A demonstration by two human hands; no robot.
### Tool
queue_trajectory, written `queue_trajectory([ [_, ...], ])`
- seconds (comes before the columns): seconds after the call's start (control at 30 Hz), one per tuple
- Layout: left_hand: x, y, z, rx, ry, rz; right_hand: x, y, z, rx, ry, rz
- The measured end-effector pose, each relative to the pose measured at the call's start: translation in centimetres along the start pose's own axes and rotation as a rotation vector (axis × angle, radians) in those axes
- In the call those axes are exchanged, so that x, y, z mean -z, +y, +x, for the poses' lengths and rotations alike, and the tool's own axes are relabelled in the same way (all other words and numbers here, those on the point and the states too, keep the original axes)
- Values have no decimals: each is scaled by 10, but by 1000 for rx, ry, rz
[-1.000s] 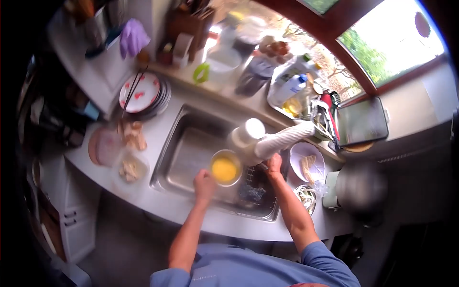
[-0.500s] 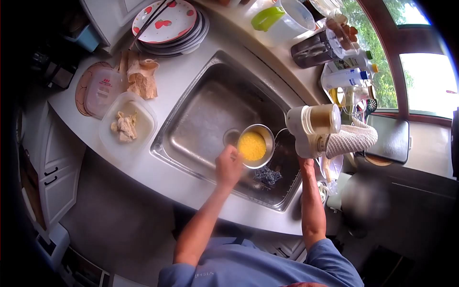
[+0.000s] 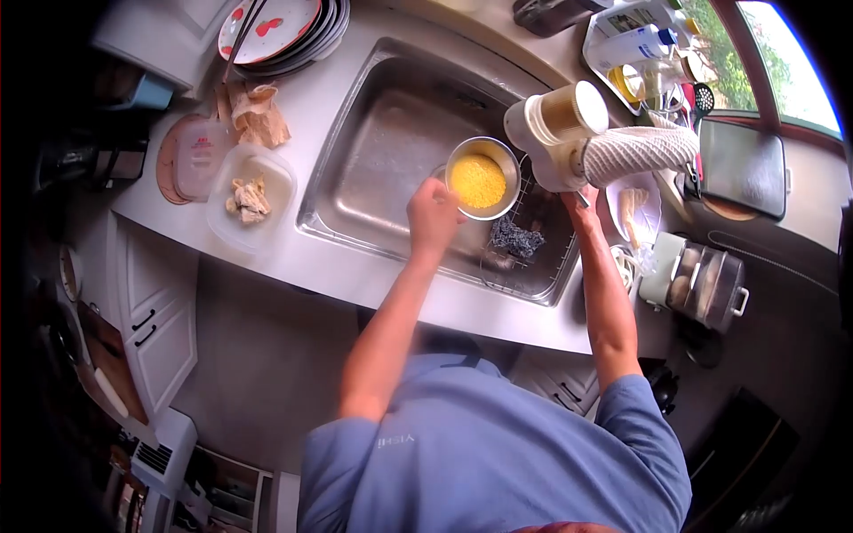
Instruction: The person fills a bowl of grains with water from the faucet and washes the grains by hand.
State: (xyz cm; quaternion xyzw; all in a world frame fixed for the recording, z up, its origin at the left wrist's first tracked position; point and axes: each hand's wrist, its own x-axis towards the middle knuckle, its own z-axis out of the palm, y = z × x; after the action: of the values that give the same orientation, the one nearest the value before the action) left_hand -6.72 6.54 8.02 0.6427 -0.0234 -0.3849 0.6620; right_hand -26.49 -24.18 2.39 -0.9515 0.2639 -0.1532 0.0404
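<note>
My left hand (image 3: pixel 434 216) is closed on the rim of a small metal bowl (image 3: pixel 513 169) of fine yellow grain (image 3: pixel 478 181), which looks like millet. The bowl is over the sink (image 3: pixel 373 164), beside the white tap water filter (image 3: pixel 551 133). Under that filter is my right hand (image 3: pixel 582 206), close to a small metal lever; its fingers are mostly hidden. A dark steel-wool scourer (image 3: pixel 516 238) lies below the bowl, by a wire rack in the sink.
Left of the sink stand a plastic tub (image 3: pixel 253 226) with pale food pieces, its lid (image 3: pixel 203 158), crumpled brown paper (image 3: pixel 259 115) and stacked plates (image 3: pixel 275 27). On the right are a tray of bottles (image 3: pixel 635 46), a cutting board (image 3: pixel 742 167) and a clear-sided appliance (image 3: pixel 706 282).
My view has tilted down, so the sink and counter appear higher in the frame. My left hand still holds the bowl, and my right hand stays by the tap.
</note>
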Motion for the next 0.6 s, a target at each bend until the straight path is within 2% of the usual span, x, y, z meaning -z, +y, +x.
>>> queue_trajectory([
  [0.03, -1, 2, 1, 7, -4, -15, 1, -4, 3, 24, 35, 34],
  [0.13, -3, 7, 0, 30, -15, -50, 11, -18, 4, -122, -23, 299],
  [0.2, -4, 11, 0, 37, -20, -58, 13, -28, 11, -141, 32, 237],
  [0.27, -4, 15, -2, 31, -19, -56, 37, -54, 23, -133, -36, 71],
  [0.3, -5, 17, -2, 25, -18, -56, 38, -55, 25, -212, -97, 123],
  [0.4, -2, 17, -2, 29, -26, -61, 46, -62, 31, -219, -114, 148],
  [0.43, -2, 19, -2, 25, -19, -60, 58, -73, 36, -299, -207, 147],
  [0.6, 1, 23, -1, -19, 17, -81, 60, -70, 40, -293, -252, 128],
])
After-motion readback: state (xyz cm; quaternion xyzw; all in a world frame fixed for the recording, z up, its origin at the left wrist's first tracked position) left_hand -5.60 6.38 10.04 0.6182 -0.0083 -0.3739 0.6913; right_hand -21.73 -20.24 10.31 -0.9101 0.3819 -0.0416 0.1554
